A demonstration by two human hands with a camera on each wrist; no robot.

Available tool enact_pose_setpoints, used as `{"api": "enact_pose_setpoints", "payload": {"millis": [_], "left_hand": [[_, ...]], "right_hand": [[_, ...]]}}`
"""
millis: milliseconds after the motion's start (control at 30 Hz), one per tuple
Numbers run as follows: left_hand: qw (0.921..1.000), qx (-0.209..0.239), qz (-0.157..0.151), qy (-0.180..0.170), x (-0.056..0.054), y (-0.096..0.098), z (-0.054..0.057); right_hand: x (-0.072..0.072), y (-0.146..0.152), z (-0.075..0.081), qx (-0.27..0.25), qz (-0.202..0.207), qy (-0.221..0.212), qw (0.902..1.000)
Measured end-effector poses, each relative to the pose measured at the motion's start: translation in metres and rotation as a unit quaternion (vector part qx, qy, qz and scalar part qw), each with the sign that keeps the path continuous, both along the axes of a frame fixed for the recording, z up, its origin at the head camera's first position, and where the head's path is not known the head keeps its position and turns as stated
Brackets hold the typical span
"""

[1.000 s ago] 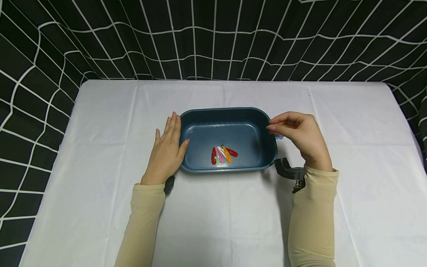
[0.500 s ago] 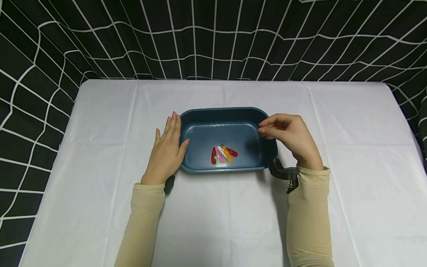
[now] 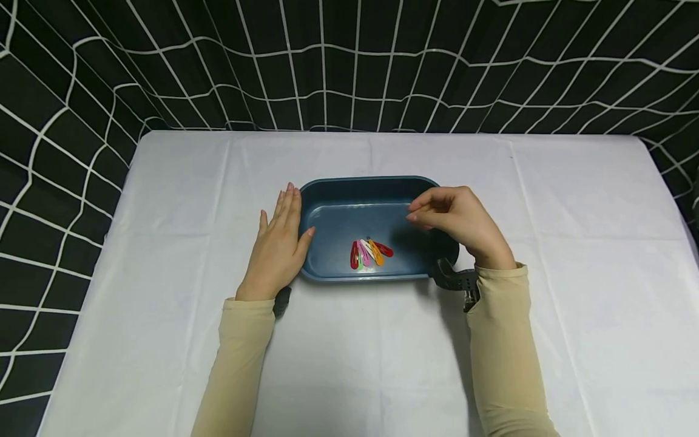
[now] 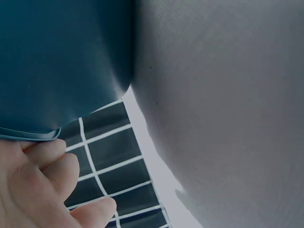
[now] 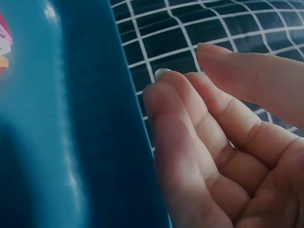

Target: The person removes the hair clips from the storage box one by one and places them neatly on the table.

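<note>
A dark blue rectangular tray (image 3: pixel 377 218) with rounded corners lies on the white tablecloth. Inside it, near its front wall, several snap hair clips (image 3: pixel 366 253) in red, pink, green, white and orange sit in a loose fan. My left hand (image 3: pixel 275 246) lies along the tray's left end, fingers straight and thumb over the rim. Above the tray's right end is my right hand (image 3: pixel 455 215), thumb and index tips close together. The right wrist view shows that hand's bent fingers (image 5: pixel 166 123) with no object visible among them; I cannot tell whether something small is held.
White cloth (image 3: pixel 579 291) covers the table around the tray. Behind and beside the table hangs dark fabric with white grid lines (image 3: pixel 349 67). A black wrist mount (image 3: pixel 454 278) on the right arm overlaps the tray's front right corner in the head view.
My right hand has moved left from beside the tray's right rim to over its inside. A small blue thing seen below that hand earlier no longer shows. The left hand stays against the tray.
</note>
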State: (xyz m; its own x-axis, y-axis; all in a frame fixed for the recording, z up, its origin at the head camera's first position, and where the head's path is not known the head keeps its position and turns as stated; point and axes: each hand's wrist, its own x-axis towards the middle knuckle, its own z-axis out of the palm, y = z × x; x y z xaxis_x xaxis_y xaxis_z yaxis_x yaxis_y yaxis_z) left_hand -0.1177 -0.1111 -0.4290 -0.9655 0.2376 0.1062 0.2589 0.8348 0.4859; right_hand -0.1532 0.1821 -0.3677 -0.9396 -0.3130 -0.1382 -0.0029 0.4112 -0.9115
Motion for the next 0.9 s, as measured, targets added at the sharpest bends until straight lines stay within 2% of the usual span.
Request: {"api": "enact_pose_setpoints", "payload": {"millis": [133, 333, 633, 900], "left_hand": [[1.0, -0.003, 0.003, 0.001, 0.0, 0.0, 0.0], [1.0, -0.003, 0.0, 0.004, -0.001, 0.0, 0.0], [1.0, -0.004, -0.001, 0.008, 0.0, 0.0, -0.002], [0.9999, -0.005, 0.002, 0.011, 0.0, 0.001, -0.001]], "right_hand": [[-0.009, -0.005, 0.002, 0.037, 0.034, -0.005, 0.9987], [-0.021, -0.01, 0.004, 0.059, 0.107, -0.036, 0.9918], [-0.046, -0.02, -0.012, 0.044, 0.239, -0.064, 0.968], [-0.052, -0.032, -0.023, 0.09, 0.274, -0.084, 0.9539]]}}
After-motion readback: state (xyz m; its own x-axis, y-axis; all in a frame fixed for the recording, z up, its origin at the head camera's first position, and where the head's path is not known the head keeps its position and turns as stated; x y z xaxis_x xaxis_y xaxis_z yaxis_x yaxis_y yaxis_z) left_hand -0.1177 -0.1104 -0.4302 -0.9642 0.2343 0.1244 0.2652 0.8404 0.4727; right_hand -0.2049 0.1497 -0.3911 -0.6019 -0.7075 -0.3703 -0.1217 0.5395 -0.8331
